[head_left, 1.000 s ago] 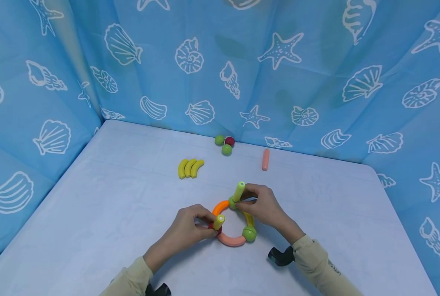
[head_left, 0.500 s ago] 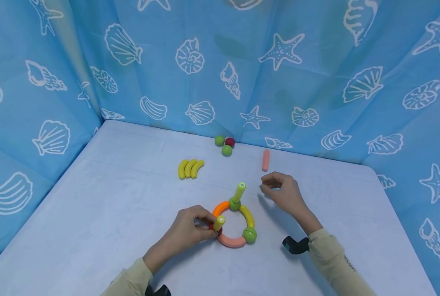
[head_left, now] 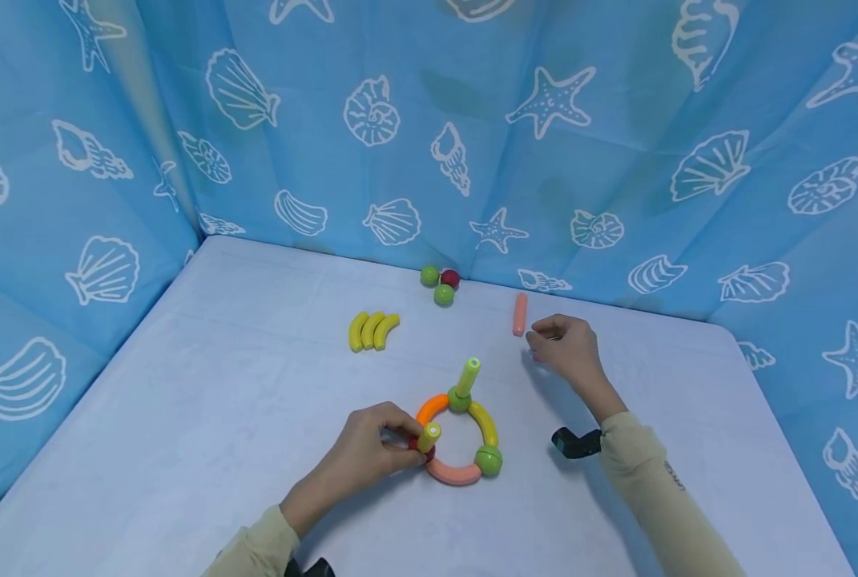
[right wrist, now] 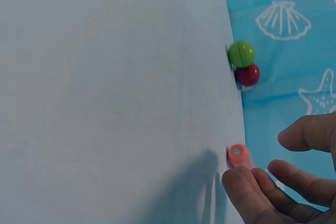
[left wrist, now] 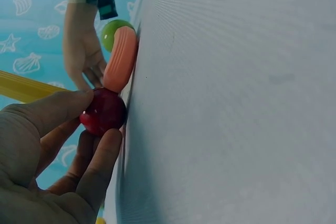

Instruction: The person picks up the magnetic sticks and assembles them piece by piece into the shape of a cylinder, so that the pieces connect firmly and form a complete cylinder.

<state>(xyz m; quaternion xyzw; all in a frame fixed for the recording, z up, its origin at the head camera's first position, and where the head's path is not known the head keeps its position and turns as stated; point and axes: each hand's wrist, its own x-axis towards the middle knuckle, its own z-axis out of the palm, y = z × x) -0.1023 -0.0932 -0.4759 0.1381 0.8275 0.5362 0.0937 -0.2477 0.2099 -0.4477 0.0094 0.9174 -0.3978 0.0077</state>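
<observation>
A ring of toy pieces lies on the white table: an orange curved bar, a yellow curved bar, a pink curved bar, and balls at the joints. My left hand pinches the red ball at the ring's left side, from which a yellow stick rises. A light green stick stands upright on the far green ball. Holding nothing, my right hand hovers just right of a straight pink stick, thumb and fingers apart in the right wrist view.
Several yellow curved bars lie together left of centre. Two green balls and a red ball cluster at the back edge. Behind the table hangs a blue curtain with shell prints. A black wrist device sits by the right sleeve.
My right hand has let go of the light green stick's base and moved right and away from me, toward the straight pink stick. My left hand stays on the red ball.
</observation>
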